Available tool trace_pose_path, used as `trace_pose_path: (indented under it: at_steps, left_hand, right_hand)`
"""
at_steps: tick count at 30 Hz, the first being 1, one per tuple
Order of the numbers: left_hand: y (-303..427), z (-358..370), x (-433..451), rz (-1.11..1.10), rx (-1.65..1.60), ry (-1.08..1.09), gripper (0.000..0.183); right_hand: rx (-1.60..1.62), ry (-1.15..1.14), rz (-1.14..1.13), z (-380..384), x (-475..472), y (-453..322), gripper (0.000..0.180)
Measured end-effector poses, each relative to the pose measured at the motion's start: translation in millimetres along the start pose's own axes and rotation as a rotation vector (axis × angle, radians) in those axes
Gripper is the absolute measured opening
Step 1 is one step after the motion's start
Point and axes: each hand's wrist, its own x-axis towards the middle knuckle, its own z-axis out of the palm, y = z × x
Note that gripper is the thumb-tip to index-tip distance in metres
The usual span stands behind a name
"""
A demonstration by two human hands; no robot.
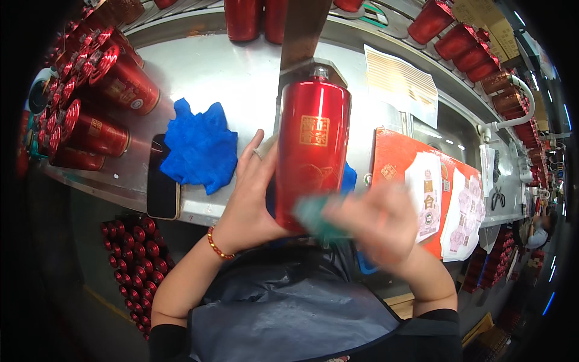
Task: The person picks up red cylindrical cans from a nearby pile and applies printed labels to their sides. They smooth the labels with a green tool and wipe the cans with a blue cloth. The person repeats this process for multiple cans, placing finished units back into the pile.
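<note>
A glossy red bottle [314, 104] with a clear glass neck and a gold square emblem lies before me, its neck pointing away. My left hand [249, 194], wearing a beaded bracelet, grips its left side. Motion blurs my right hand [382, 221], which holds a teal pad or cloth [319, 215] against the lower end of the bottle. The pad's exact kind cannot be made out. Part of a blue cloth [348, 177] shows beyond the bottle's right side.
A crumpled blue cloth [201, 145] partly covers a smartphone [162, 194] on the metal bench [199, 59]. Several red bottles [97, 129] stand at left. At right are a red board [393, 145] with printed decal sheets [425, 194], a sink [445, 131] and scissors [497, 199].
</note>
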Motion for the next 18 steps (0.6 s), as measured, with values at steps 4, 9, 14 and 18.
trace_pose_path:
  at_steps: [4, 9, 14, 18]
  left_hand:
    - [12.8, -3.9, -2.9, -0.048, -0.016, 0.032, 0.123]
    - [17.7, -8.6, 1.9, -0.046, 0.017, -0.007, 0.124]
    - [15.6, -3.0, -8.8, -0.062, 0.123, 0.032, 0.131]
    - [35.6, 2.3, -15.1, 0.048, 0.269, 0.133, 0.131]
  right_hand:
    - [0.476, -0.383, 0.064, -11.3, 18.6, -21.6, 0.04]
    - [0.019, -0.072, -0.095, 8.6, 10.2, -15.3, 0.038]
    - [0.569, -0.29, 0.348, 0.3, 17.0, 14.8, 0.031]
    - [0.41, 0.251, 0.874, -25.2, -0.4, 169.4, 0.03]
